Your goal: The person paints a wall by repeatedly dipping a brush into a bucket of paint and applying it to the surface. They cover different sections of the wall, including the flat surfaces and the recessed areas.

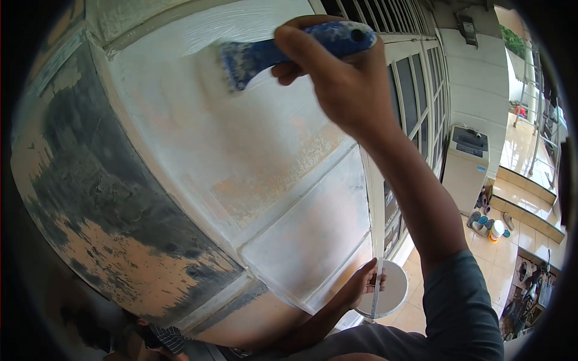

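A paintbrush (pixel 256 59) with a blue, white-smeared handle is gripped in my right hand (pixel 349 78), fingers closed around the handle. Its bristles point left and overlap the upper part of a patchy white panel (pixel 241 132), where wet-looking white streaks show above them. Low in the view, my left hand (pixel 360 286) is closed on the strip-like handle of a white bucket (pixel 395 295). The bucket hangs beside the lower white panel (pixel 313 228), its contents looking pale.
A dark, partly peeled panel (pixel 120 180) curves along the left. Barred windows (pixel 415 90) run on the right. Farther off are a washing machine (pixel 466 157), several shoes (pixel 480 224), a white tub (pixel 497 230) and tiled steps (pixel 524 195). Another person's striped sleeve (pixel 168 340) shows at bottom left.
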### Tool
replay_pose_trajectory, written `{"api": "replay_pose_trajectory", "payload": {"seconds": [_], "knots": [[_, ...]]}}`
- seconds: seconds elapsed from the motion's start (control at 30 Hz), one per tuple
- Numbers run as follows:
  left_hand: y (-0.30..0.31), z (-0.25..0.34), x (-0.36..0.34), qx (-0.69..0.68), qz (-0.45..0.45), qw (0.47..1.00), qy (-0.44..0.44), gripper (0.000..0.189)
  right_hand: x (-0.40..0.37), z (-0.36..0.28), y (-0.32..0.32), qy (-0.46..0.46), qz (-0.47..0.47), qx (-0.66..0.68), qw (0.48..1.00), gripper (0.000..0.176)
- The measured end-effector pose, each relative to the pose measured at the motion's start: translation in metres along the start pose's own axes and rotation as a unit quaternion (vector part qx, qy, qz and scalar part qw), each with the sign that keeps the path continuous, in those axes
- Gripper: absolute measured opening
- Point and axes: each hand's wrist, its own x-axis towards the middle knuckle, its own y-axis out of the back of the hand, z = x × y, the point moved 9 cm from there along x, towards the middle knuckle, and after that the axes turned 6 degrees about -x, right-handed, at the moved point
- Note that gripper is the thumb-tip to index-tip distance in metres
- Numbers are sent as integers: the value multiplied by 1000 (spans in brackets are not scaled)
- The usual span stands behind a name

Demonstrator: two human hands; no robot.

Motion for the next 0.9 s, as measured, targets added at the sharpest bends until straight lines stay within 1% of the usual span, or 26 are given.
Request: {"api": "replay_pose_trajectory", "payload": {"seconds": [0.03,0.07,0.1,0.13,0.17,0.2,0.3,0.33,0.37,0.4,0.43,0.47,0.5,0.57,0.63,0.7,0.77,0.8,0.83,0.87,0.9], "knots": [[-1,1,-1,5,1,1000,-5,71,2,9,16,-12,12,-6,1000,25],[-1,0,0,6,-5,1000,-5,71,3,14,39,-2,38,-52,998,26],[1,-1,2,7,-10,1000,-4,71,5,22,65,2,81,-112,990,22],[2,-3,3,8,-16,1000,-4,71,6,30,89,-4,100,-143,985,22],[2,-4,3,4,-14,1000,1,71,7,36,112,-23,125,-207,970,22],[2,-5,4,2,-13,1000,6,71,9,35,125,-25,142,-245,959,20],[3,-11,8,6,-23,1000,20,72,7,29,148,-13,180,-287,941,18],[2,-13,9,7,-29,999,25,73,8,13,139,57,186,-324,926,15],[2,-13,10,4,-24,999,26,73,6,4,129,89,195,-330,919,12],[3,-14,10,1,-18,999,29,73,6,-2,111,146,171,-326,918,10],[3,-16,10,-2,-12,999,32,73,3,-13,85,162,128,-356,911,10],[3,-18,11,-5,-14,999,31,73,-2,-18,60,255,92,-351,896,7],[7,-19,13,-6,-17,999,30,73,-10,-26,32,280,60,-338,896,8],[9,-19,16,-7,-17,999,29,73,-30,-47,-6,300,29,-268,915,13],[11,-18,14,-8,-9,999,30,74,-40,-71,-18,281,28,-133,950,14],[5,-13,10,-2,-12,1000,15,74,-37,-81,-18,250,37,-25,967,5],[6,-10,7,3,-9,1000,9,73,-30,-65,-7,169,52,28,984,8],[6,-9,6,4,-8,1000,7,72,-30,-46,1,68,58,53,995,11],[5,-9,6,1,-8,1000,5,71,-30,-28,9,26,41,57,997,15],[5,-8,5,-6,16,1000,6,68,-34,-8,20,-38,44,25,998,16],[4,-8,5,-9,14,1000,6,67,-38,14,36,-35,58,-6,998,17]]}}
